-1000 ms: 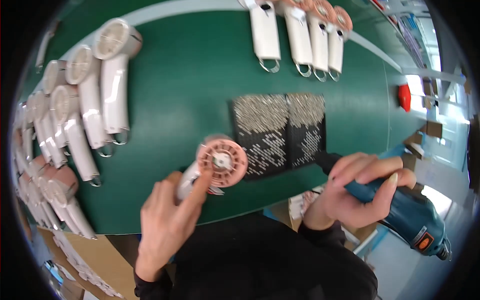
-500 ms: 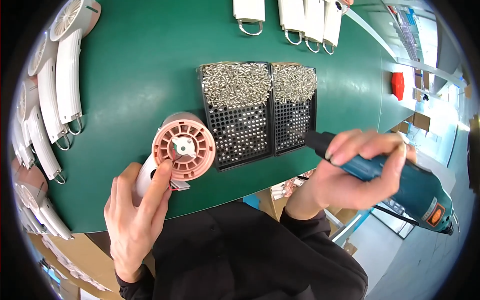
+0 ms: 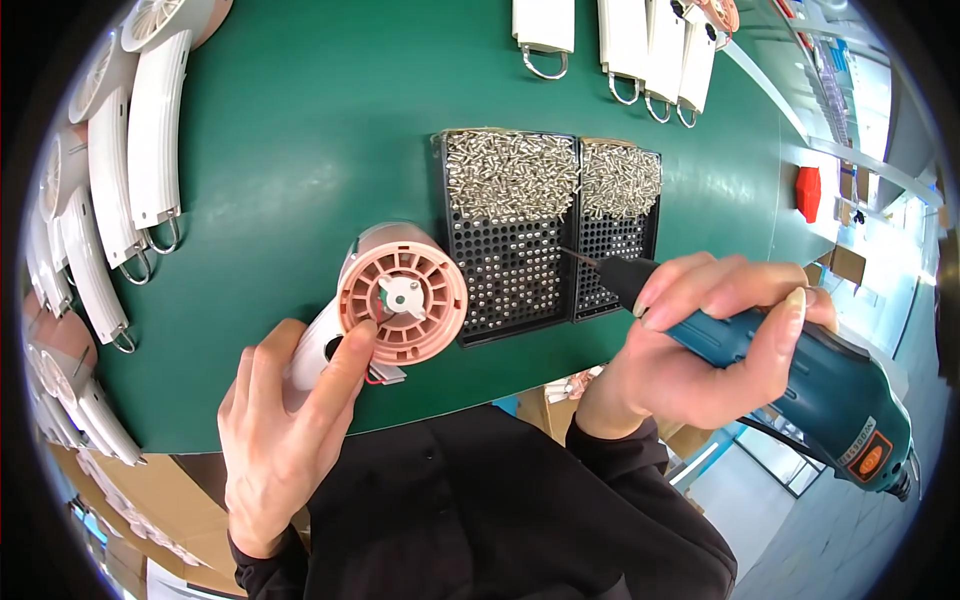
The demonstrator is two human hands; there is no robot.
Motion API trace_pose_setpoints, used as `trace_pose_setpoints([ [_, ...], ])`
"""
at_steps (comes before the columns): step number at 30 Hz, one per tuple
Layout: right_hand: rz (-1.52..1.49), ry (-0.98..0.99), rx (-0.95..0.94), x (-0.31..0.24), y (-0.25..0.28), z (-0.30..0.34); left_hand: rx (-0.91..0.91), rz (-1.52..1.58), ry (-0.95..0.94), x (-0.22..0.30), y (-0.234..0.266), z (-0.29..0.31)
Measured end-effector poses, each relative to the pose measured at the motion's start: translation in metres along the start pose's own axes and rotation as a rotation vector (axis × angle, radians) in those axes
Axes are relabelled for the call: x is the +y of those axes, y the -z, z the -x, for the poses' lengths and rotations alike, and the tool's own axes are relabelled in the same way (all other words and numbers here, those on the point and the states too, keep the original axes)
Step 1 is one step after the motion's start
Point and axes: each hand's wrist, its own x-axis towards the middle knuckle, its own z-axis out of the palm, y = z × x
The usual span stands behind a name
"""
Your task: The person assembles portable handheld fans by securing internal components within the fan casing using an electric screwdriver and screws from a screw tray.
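Left hand: your left hand (image 3: 285,420) has its fingers closed around the white handle of the handheld fan (image 3: 403,345), one fingertip against the edge of its pink ring.
Handheld fan: it is at the near side of the green bench (image 3: 300,120), just left of the screw trays, its open pink end with the white hub facing up toward you; a bit of red wire (image 3: 376,379) shows below the ring.
Right hand: your right hand (image 3: 720,340) has its fingers wrapped around the teal electric screwdriver (image 3: 825,390).
Bit: the thin bit (image 3: 580,258) points left, its tip over the left tray (image 3: 515,333) near the divide; you cannot tell whether it touches a screw.
Screws: silver screws (image 3: 510,175) lie heaped at the far end of the left tray and the right tray (image 3: 600,312), others sitting in holes nearer you.
Left side: more white-handled fans (image 3: 155,130) line up.
Far side: white handles with loops (image 3: 545,25).
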Motion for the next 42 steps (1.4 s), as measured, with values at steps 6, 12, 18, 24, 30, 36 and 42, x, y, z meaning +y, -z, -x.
trace_pose_setpoints([
  [6,0.04,-0.001,-0.015,0.0,-0.003,0.002,-0.012,0.011,0.011,-0.002,0.001,0.0],
  [12,0.08,0.015,-0.001,0.0,-0.006,0.004,-0.013,-0.039,-0.027,-0.004,0.001,0.001],
  [18,0.111,-0.006,0.028,-0.002,-0.013,0.003,-0.041,-0.02,-0.031,-0.004,0.005,0.0],
  [24,0.182,0.018,0.007,-0.006,-0.015,-0.001,-0.026,-0.012,-0.062,-0.006,0.004,0.001],
  [30,0.023,0.105,0.025,-0.017,-0.022,0.004,-0.049,-0.041,-0.072,-0.008,0.009,0.007],
  [36,-0.231,0.217,-0.177,-0.034,-0.051,0.009,-0.051,0.008,-0.125,-0.014,0.011,0.003],
  [42,-0.2,0.186,-0.324,-0.031,-0.093,0.011,-0.035,-0.027,-0.132,-0.015,0.01,0.006],
])
